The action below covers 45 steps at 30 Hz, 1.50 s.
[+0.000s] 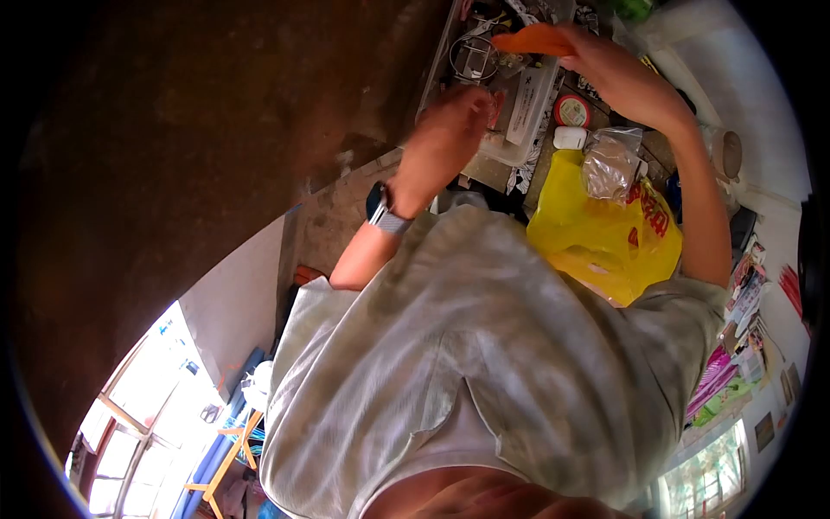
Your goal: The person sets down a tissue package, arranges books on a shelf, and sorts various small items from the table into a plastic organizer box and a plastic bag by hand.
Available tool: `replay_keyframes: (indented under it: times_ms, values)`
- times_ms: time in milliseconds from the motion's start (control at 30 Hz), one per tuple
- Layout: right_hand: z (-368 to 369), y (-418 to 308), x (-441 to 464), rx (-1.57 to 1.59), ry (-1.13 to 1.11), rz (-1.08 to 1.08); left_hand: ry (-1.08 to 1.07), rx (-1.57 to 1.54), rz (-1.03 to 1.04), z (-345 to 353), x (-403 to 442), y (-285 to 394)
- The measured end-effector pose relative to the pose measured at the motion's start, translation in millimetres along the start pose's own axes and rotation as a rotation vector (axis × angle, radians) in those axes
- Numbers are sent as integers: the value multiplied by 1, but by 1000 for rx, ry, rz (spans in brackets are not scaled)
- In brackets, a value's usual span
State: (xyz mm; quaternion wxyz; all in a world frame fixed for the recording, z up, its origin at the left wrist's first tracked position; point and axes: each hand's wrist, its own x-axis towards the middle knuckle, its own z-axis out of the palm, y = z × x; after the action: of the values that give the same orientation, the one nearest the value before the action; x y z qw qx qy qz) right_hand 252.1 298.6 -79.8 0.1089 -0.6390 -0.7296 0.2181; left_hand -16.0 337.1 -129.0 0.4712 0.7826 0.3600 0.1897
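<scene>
My right hand reaches in from the right, its fingers closed on an orange, flat, tapering object whose kind I cannot make out. The object hangs over the upper part of a clear plastic box. My left hand, with a watch on its wrist, is above the box's left side. Its fingers are blurred and curled inward; whatever they hold, if anything, is hidden. Close to those fingertips is a small reddish thing. A metal ring and a white label strip show in the box.
A yellow plastic bag lies by my right forearm, with a clear plastic bag on it. Beside the box are a round red-rimmed tin and a small white case. A large dark brown surface fills the left.
</scene>
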Motion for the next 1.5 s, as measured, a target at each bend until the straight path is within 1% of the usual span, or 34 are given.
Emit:
replay_keyframes:
  times_ms: [33,100,133,167,233,267,333,367,400,433,467,500,533,567,600,633,700,733,800,833,900,967,1033,1100,1133,1200,1233,1300,1333,1400,1433,1500]
  values:
    - [-2,-1,-10,-1,0,-3,3,0,0,7,5,0]
    - [-7,-2,-25,431,37,131,-194,118,37,27,20,-4]
    - [-2,10,-32,579,-32,83,-188,120,39,40,25,-8]
    - [6,15,-39,573,-30,78,-205,106,10,54,31,-16]
    - [17,8,-59,1058,46,236,-222,90,-21,64,39,-28]
    - [18,6,-64,1055,49,234,-263,47,-29,66,44,-34]
    - [22,0,-75,1419,70,455,-309,3,-36,66,53,-38]
    - [25,-4,-79,1419,72,455,-367,-53,-116,65,57,-40]
    - [29,-8,-80,1488,115,532,-424,-109,-193,64,60,-38]
    - [32,-10,-81,1557,161,610,-425,-107,-187,63,61,-35]
    - [35,-7,-82,1525,157,668,-408,-235,-203,63,61,-32]
    - [38,-3,-82,1522,163,665,-399,-300,-209,63,62,-32]
    - [40,2,-82,1233,152,672,-390,-364,-215,64,62,-31]
    - [46,11,-82,944,138,670,-415,-327,-265,66,62,-36]
    - [63,35,-89,571,154,562,-440,-289,-317,66,62,-38]
    - [63,33,-89,570,155,562,-439,-289,-316,62,60,-30]
    - [63,24,-90,-47,126,477,-452,-149,-272,54,53,-14]
    - [64,21,-89,-49,128,478,-453,-149,-270,54,50,-14]
    - [69,15,-86,-106,154,434,-367,-404,-289,54,46,-16]
    - [71,12,-83,-107,153,433,-366,-405,-289,53,45,-17]
    - [77,8,-79,-239,154,374,-376,-519,-263,51,44,-18]
    - [88,7,-76,-257,135,362,-416,-473,-245,55,46,-29]
    - [93,4,-73,-276,117,349,-453,-427,-225,53,46,-25]
    - [95,-1,-71,-386,61,333,-484,-319,-344,49,44,-18]
    - [97,-2,-70,-386,61,333,-484,-319,-344,45,44,-15]
    - [101,-3,-69,-363,162,288,-425,-251,-251,39,43,-14]
    - [103,-1,-70,-364,161,289,-427,-252,-250,40,41,-19]
    - [105,3,-70,-375,205,228,-339,-271,-95,41,38,-29]
    - [105,2,-70,-375,205,229,-341,-271,-95,39,37,-31]
    - [102,0,-69,-400,261,182,-229,-232,-136,32,36,-33]
    - [101,-1,-69,-400,260,184,-232,-232,-137,29,35,-33]
    - [96,-1,-67,-352,233,216,-71,-231,-178,21,30,-32]
